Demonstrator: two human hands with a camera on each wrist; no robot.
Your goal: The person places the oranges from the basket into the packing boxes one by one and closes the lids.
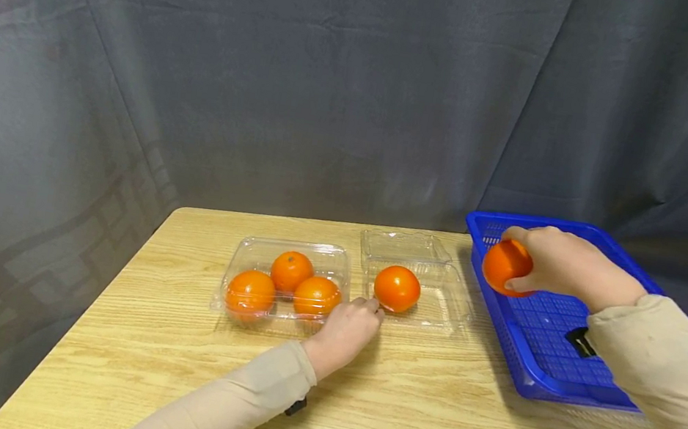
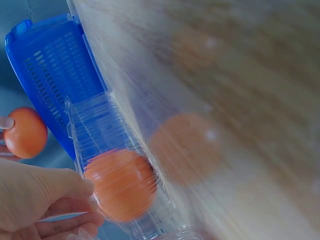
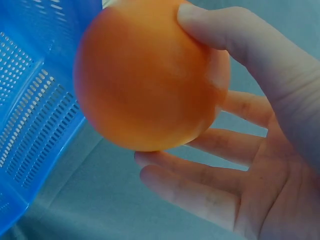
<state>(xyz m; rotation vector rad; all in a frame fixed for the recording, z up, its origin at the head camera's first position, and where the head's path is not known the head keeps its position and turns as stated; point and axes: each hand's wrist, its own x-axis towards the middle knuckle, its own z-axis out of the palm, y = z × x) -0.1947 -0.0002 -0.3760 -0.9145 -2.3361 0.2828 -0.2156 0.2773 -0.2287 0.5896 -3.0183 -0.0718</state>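
My right hand [image 1: 553, 264] grips an orange [image 3: 150, 75] between thumb and fingers, holding it above the left rim of the blue basket [image 1: 531, 346]. With thumb and fingertips, my left hand [image 1: 345, 333] pinches the near left corner of an open clear plastic clamshell container [image 1: 437, 306]. One orange [image 1: 397, 288] sits inside that container, close to the left fingertips; the left wrist view shows the same orange [image 2: 120, 185] through the clear wall. To the left stands another clear plastic container [image 1: 248, 248] with three oranges [image 1: 251, 292] in it, partly behind the left hand.
Both containers stand on a light wooden table [image 1: 148, 363]. The blue basket lies along the table's right side, with a small black object [image 1: 581, 342] showing beside the right sleeve. A dark grey curtain [image 1: 335, 94] hangs behind the table.
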